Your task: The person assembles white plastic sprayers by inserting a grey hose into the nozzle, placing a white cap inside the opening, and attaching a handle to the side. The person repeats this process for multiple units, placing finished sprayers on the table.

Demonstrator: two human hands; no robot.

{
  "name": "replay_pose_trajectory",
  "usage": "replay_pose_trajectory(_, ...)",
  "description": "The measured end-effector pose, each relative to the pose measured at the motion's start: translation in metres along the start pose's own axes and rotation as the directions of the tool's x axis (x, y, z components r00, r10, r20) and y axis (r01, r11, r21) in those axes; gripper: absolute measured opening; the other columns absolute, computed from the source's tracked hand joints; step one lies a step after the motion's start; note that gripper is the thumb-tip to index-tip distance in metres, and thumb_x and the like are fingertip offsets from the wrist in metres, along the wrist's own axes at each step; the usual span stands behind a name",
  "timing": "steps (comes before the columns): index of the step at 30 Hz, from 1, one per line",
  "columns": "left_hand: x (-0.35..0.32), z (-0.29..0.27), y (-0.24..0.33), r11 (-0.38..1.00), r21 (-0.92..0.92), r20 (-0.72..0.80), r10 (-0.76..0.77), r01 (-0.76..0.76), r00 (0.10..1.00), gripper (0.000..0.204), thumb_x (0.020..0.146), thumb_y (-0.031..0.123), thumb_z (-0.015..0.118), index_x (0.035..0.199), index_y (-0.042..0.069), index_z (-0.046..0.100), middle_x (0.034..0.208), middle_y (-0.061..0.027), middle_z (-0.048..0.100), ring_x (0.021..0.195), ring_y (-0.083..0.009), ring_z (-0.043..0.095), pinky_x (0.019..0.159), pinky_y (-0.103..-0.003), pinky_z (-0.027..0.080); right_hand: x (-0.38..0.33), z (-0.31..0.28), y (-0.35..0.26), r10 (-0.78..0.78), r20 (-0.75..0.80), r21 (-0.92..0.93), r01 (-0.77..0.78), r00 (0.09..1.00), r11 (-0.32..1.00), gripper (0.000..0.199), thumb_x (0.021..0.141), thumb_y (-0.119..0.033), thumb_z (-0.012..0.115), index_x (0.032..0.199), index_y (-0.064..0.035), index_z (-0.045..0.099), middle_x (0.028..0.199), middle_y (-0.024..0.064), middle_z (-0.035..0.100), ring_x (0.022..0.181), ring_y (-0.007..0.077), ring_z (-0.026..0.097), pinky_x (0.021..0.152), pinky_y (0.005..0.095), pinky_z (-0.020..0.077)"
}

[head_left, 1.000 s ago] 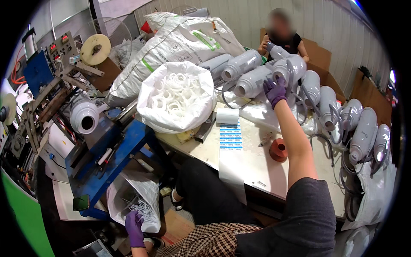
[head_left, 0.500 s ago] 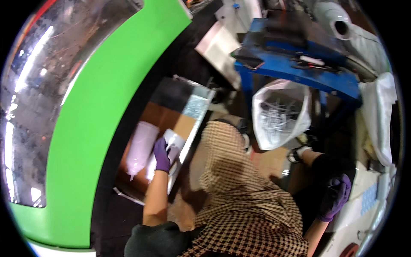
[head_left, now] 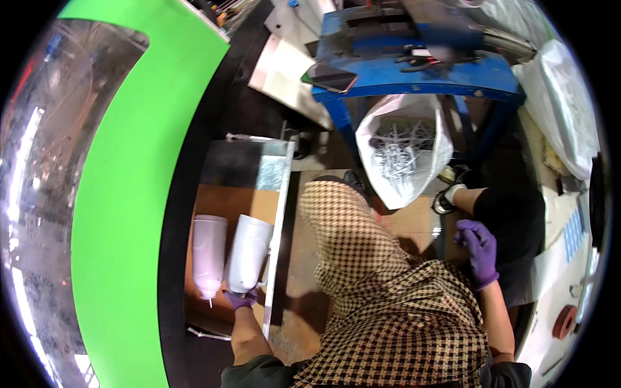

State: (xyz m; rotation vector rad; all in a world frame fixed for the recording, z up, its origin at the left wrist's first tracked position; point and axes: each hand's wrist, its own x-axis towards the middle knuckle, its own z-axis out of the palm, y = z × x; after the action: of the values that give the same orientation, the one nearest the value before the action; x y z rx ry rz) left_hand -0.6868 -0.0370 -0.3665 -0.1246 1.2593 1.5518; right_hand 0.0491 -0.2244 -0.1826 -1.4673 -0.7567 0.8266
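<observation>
Inside an open box-like bay point(head_left: 281, 213) at my left, a white plastic bottle point(head_left: 251, 249) with a small loop at its side lies beside a pale pink plastic bottle point(head_left: 209, 249). The pink one tapers to a thin tip at its near end. My left hand point(head_left: 241, 299), in a purple glove, closes round the near end of the white bottle, its fingers partly hidden below it. Beside my right thigh, my purple-gloved right hand point(head_left: 479, 251) is raised with loosely bent fingers apart; I see nothing in it.
A green machine panel point(head_left: 123, 194) curves along the left. Ahead stands a blue metal table point(head_left: 420, 87) bearing a phone point(head_left: 331, 79) and pliers point(head_left: 419, 63). A white sack point(head_left: 376, 178) of thin clear scraps sits under it. A pale bench point(head_left: 550, 258) runs along the right.
My left hand has shifted from the side of the white bottle to its near end. My right hand has risen and moved forward. The whole view has turned somewhat.
</observation>
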Motion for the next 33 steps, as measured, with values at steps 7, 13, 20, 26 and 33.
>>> replay_pose_trajectory(7, -0.079, 0.207, -0.014, 0.266, 0.510, 0.444, 0.733, -0.818, 0.515, 0.051, 0.102, 0.026, 0.062, 0.144, -0.001, 0.052, 0.125, -0.0153, 0.066, 0.103, -0.0230, 0.065, 0.088, -0.032, 0.054, 0.000, -0.008, 0.027, -0.020, 0.047, -0.071, 0.024, 0.999, 0.997, 0.017, 0.099, -0.007, 0.060, 0.110, 0.0000, 0.072, 0.090, 0.0023, 0.067, 0.079, 0.0094, 0.060, 0.073, 0.0250, 0.0497)
replay_pose_trajectory(13, -0.223, 0.364, -0.034, -0.139, -0.173, 0.839, 0.499, -0.975, -0.220, 0.064, 0.075, -0.003, 0.079, 0.131, 0.001, 0.047, 0.134, -0.0172, 0.057, 0.123, -0.0261, 0.057, 0.108, -0.042, 0.046, -0.001, 0.002, 0.026, -0.163, 0.139, -0.208, 0.190, 0.977, 0.960, 0.018, 0.094, -0.006, 0.065, 0.111, -0.0018, 0.071, 0.096, 0.0094, 0.068, 0.087, 0.0188, 0.066, 0.081, 0.0299, 0.0517)
replay_pose_trajectory(20, -0.393, 0.425, -0.177, -0.170, -0.539, 0.842, -0.077, -0.825, -0.534, 0.071, 0.055, 0.034, 0.093, 0.116, 0.009, 0.067, 0.115, -0.0108, 0.069, 0.107, -0.0339, 0.066, 0.096, -0.045, 0.050, -0.002, 0.007, -0.017, -0.742, 0.202, -0.463, 0.730, 0.639, 0.503, 0.046, 0.077, -0.007, 0.079, 0.121, -0.0044, 0.066, 0.120, 0.0169, 0.066, 0.095, 0.0314, 0.068, 0.081, 0.0386, 0.0558)
replay_pose_trajectory(26, -0.383, 0.436, -0.286, 0.040, -0.696, 0.715, -0.058, -0.717, -0.697, 0.076, 0.062, 0.035, 0.088, 0.130, 0.010, 0.063, 0.124, -0.0080, 0.067, 0.117, -0.0270, 0.064, 0.110, -0.049, 0.043, 0.014, 0.027, -0.053, -0.652, 0.387, -0.723, 0.653, 0.652, 0.223, 0.059, 0.079, -0.031, 0.079, 0.133, -0.0181, 0.060, 0.133, 0.0095, 0.060, 0.085, 0.0229, 0.066, 0.068, 0.0344, 0.0528)
replay_pose_trajectory(33, -0.383, 0.441, -0.308, 0.121, -0.803, 0.580, -0.065, -0.583, -0.812, 0.082, 0.058, 0.030, 0.084, 0.136, 0.014, 0.061, 0.128, -0.0035, 0.065, 0.124, -0.0244, 0.059, 0.115, -0.053, 0.039, 0.057, 0.048, -0.022, -0.369, 0.295, -0.903, 0.384, 0.882, 0.195, 0.035, 0.081, -0.020, 0.070, 0.116, -0.0187, 0.066, 0.096, 0.0068, 0.066, 0.083, 0.0244, 0.071, 0.063, 0.0379, 0.0555)
